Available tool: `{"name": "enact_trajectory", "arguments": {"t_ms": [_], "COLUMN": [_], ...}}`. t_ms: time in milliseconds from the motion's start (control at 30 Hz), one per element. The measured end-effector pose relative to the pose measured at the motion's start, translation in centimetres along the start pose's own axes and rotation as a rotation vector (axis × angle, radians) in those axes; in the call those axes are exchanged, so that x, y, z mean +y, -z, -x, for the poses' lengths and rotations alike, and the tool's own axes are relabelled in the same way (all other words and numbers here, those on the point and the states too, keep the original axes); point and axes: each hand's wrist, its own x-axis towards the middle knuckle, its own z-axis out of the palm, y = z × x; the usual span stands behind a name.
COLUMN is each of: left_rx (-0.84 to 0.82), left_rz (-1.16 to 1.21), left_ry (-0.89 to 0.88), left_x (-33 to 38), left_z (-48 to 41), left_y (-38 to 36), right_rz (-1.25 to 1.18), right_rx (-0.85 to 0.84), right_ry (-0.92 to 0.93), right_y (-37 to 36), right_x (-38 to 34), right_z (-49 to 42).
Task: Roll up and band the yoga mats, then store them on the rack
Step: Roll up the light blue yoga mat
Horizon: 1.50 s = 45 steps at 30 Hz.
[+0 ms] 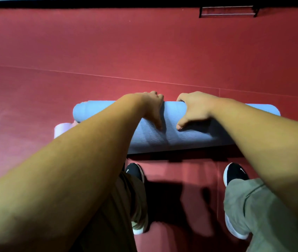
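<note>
A blue yoga mat (170, 137), rolled into a thick tube, lies crosswise on the red floor just beyond my feet. My left hand (153, 108) grips the roll near its middle, fingers curled over the far side and thumb pointing down the near side. My right hand (192, 108) grips it the same way, a short gap to the right. A pale pink rolled mat (61, 129) peeks out at the left end of the blue roll, mostly hidden by my left forearm. No band is visible.
Red padded floor (108, 51) stretches ahead and to both sides, with a seam running across it. A dark metal rack or bracket (228, 11) sits at the far wall, top right. My two black shoes (134, 170) stand close behind the roll.
</note>
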Motion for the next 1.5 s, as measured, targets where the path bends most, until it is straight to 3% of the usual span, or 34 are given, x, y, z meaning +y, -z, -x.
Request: {"name": "enact_trajectory", "arguments": {"t_ms": [133,333,533,733,933,1133,1267,1500], "left_rx": [0.091,0.046,-0.049,-0.041,0.123,0.034,-0.005,-0.011], "left_rz": [-0.069,0.045,0.170,0.129,-0.153,0.039,0.145,0.139], "left_ry": [0.029,-0.024,0.026,-0.024,-0.110,-0.081,-0.069,-0.097], "left_x": [0.9,-0.4,-1.3,-1.0,0.3,-0.2,-1.2,-1.5], "left_z": [0.2,0.1,-0.1,-0.1,0.3,0.0,0.2,0.4], "left_y": [-0.2,0.7,1.2,0.8,-0.2,0.7,1.2,0.9], "right_rz": [-0.047,0.024,0.267,0.148,-0.019,-0.049,0.195,0.157], "right_rx": [-0.024,-0.120,0.001,-0.008,-0.091,-0.161,-0.046,-0.022], "right_ry": [-0.016,0.022,0.080,0.071,0.010,0.020,0.052,0.053], "right_y": [0.4,0.5,-0.5,0.5,1.3,0.8,0.0,0.7], "right_x": [-0.2,-0.5,-1.6,-1.4,-0.3,-0.3,-1.8,-1.9], "right_z": [0.2,0.1,0.2,0.5,1.1,0.8,0.7,0.8]}}
